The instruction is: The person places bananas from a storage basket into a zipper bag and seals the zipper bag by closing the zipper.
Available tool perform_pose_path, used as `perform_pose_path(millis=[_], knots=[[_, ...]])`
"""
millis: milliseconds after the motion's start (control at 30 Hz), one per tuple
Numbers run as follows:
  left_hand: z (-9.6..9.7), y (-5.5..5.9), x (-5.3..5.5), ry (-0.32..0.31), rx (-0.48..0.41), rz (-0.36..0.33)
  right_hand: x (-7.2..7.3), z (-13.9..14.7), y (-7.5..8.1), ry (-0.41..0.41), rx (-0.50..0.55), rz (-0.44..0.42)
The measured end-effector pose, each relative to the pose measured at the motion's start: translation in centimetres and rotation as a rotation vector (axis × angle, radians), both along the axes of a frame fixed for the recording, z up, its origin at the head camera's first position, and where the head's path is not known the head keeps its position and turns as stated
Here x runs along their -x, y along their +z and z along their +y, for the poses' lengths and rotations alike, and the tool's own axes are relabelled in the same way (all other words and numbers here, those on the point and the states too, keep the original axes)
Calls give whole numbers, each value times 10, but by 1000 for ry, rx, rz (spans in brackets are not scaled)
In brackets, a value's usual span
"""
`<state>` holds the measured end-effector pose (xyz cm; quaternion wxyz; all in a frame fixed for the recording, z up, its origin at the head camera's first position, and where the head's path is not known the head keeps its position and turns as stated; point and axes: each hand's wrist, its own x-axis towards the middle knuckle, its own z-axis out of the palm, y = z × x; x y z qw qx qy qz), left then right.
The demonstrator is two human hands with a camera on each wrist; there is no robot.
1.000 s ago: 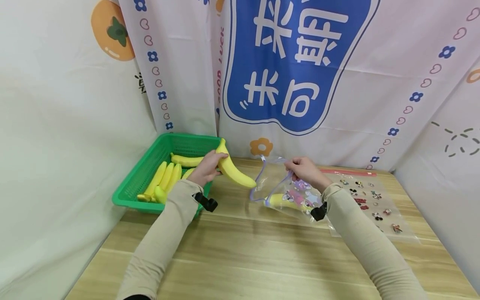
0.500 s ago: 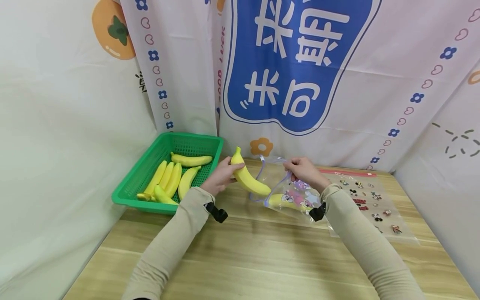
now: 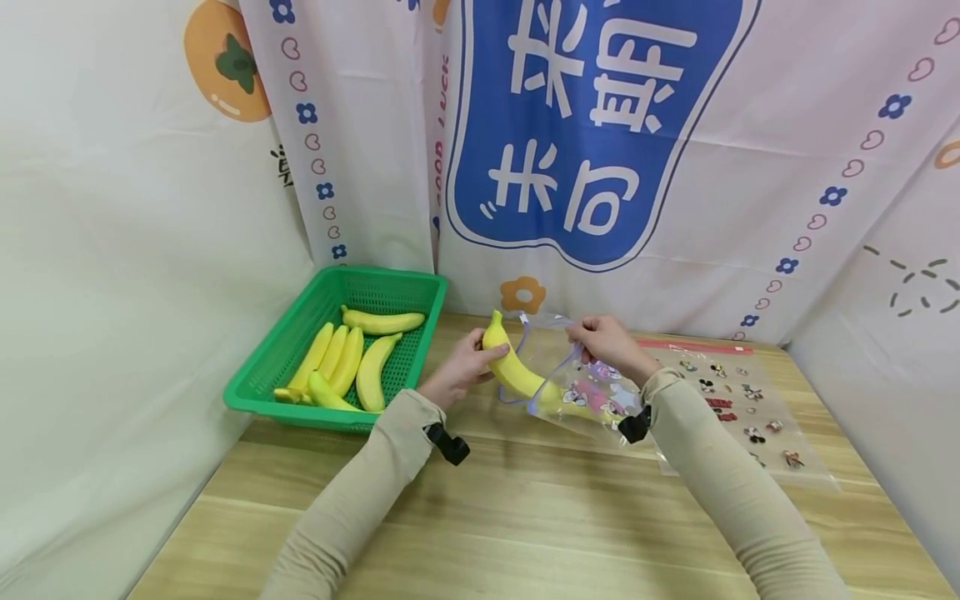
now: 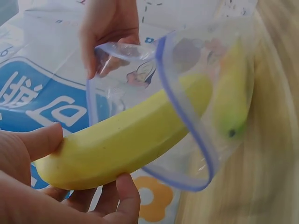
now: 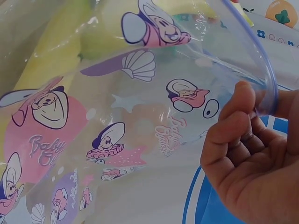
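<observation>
My left hand point(image 3: 463, 368) grips a yellow banana point(image 4: 117, 140) near its stem end, thumb on one side and fingers on the other. The banana's far end passes through the mouth of a clear zip bag point(image 5: 154, 102) with a purple rim and cartoon prints. My right hand point(image 3: 606, 340) pinches the bag's rim between thumb and fingers and holds the mouth wide. Inside the bag lies another banana point(image 4: 232, 93), seen through the plastic in the left wrist view.
On the left stands a green basket point(image 3: 262, 350) with several bananas point(image 3: 347, 360) in it. A second clear zip bag point(image 3: 783, 417) with a red seal and small prints lies flat at the right of the wooden table point(image 3: 510, 517). A printed curtain point(image 3: 390, 167) hangs behind.
My left hand has carried the banana rightward from beside the basket, and the banana's tip has gone into the bag. The right hand keeps its hold on the rim.
</observation>
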<state>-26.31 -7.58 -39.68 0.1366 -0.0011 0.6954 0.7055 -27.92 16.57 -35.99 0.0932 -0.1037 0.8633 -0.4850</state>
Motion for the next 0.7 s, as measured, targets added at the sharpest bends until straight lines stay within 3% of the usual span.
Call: perform_pose_path(millis=[167, 500, 700], knots=[[6, -5, -5, -33, -49, -32, -2, -2, 3, 5, -11, -3], [16, -13, -9, -68, -8, -29, -3, -4, 5, 7, -11, -11], [23, -14, -11, -76, -34, -35, -4, -5, 7, 4, -8, -17]])
